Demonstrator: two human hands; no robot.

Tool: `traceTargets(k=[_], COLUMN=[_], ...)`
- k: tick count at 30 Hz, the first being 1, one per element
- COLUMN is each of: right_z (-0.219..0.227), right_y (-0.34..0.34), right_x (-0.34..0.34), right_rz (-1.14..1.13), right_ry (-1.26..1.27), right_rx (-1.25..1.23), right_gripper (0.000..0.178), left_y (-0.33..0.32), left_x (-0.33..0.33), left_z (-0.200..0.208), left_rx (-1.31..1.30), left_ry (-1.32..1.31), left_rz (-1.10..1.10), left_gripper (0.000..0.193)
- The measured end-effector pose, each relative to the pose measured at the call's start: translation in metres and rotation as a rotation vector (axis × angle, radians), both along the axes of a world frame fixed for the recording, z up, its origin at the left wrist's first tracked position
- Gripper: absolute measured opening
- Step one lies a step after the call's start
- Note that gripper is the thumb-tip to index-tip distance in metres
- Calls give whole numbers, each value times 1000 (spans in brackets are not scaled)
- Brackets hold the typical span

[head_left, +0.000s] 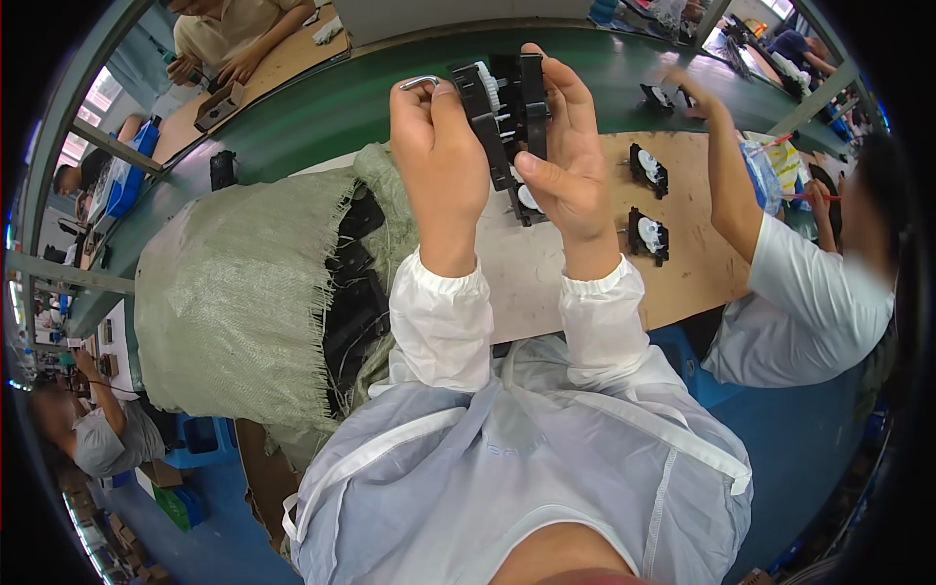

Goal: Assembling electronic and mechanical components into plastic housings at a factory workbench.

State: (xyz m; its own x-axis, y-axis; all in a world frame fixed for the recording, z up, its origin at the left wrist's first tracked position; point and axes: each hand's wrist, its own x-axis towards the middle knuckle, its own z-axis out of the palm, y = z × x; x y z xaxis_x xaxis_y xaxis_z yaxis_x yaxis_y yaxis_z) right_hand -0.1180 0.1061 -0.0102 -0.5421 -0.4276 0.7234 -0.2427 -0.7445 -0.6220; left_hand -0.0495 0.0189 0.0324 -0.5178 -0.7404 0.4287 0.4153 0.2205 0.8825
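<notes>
Filling the left side of the bench, a pale green woven sack (229, 283) opens toward the right, its frayed mouth showing black parts (356, 307), too jumbled to count. At upper left stand one small brown box (218, 107) and one blue bin (136, 180); their contents cannot be made out.

Both forearms, in white sleeves, reach up from below, the hands raised side by side above the bench. The right hand (575, 175) grips a black mechanism (532, 102) with white gears, thumb in front and fingers behind. The left hand (439, 161), fingers curled, pinches one bent metal rod (419, 82) at the mechanism's left; whether it also touches the mechanism cannot be told.

On the brown board (697, 278), two black-and-white units (647, 234) lie to the right, one beyond the other. One black part (223, 170) rests on the green belt (390, 93), beyond the sack.
</notes>
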Motion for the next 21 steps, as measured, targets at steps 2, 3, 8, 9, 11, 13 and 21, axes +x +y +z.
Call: traceTargets(k=[2,3,8,9,11,13,21], right_z=[0,0,0,0,-3,-5,2], right_y=[1,1,6,5,3,1,3], right_x=[-1,-1,-1,-1,0,0,-3], right_rz=[-50,-75,-98,-98,-83,-68,-127], right_ry=[54,82,175,176,112,49,289], right_rx=[52,78,224,224,185,146,304], right_gripper=[82,81,74,74,70,68,73], left_y=[1,1,-2,-2,-2,-1,4], left_x=[-2,-3,-7,-8,-9,-10,-12], left_z=[-2,-4,-13,-14,-16,-16,-17], left_rx=[-25,-37,-46,-46,-48,-50,-133], left_ry=[-2,-2,-32,-31,-31,-30,-35], left_rz=[37,56,44,44,18,-9,75], left_gripper=[12,13,13,13,14,14,17])
